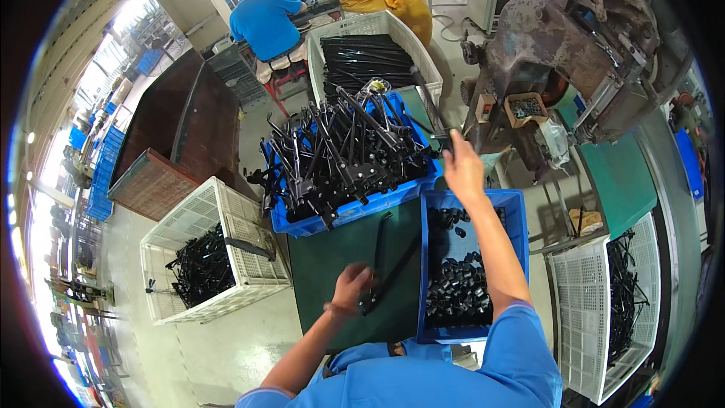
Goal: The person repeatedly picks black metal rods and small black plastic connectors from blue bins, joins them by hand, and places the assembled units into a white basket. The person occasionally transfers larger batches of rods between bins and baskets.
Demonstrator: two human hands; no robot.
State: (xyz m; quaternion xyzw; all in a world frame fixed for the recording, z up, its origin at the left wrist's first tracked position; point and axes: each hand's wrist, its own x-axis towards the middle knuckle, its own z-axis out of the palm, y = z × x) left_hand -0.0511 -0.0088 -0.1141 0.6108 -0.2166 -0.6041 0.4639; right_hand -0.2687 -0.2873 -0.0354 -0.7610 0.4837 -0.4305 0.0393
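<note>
My left hand (352, 287) is curled and blurred above a green table mat (325, 264), beside a slim black metal part (381, 245) lying there. Whether its fingers grip anything cannot be made out. My right hand (463, 166) reaches forward past a blue bin's far edge, fingers stretched out. Close to its fingertips is the lower end of a long dark bar-like tool (429, 98) with a short crosspiece. Under my right forearm, the blue bin (515, 219) holds many small black pieces (457, 287). Black metal stand-like assemblies (340, 143) fill a larger blue crate (355, 215) ahead.
White baskets (257, 276) with black parts stand at left and right. Another white crate (430, 68) of black rods sits behind. A worn machine (551, 45) stands right, near a small box of hardware (526, 108). A seated person (264, 23) in blue works farther back.
</note>
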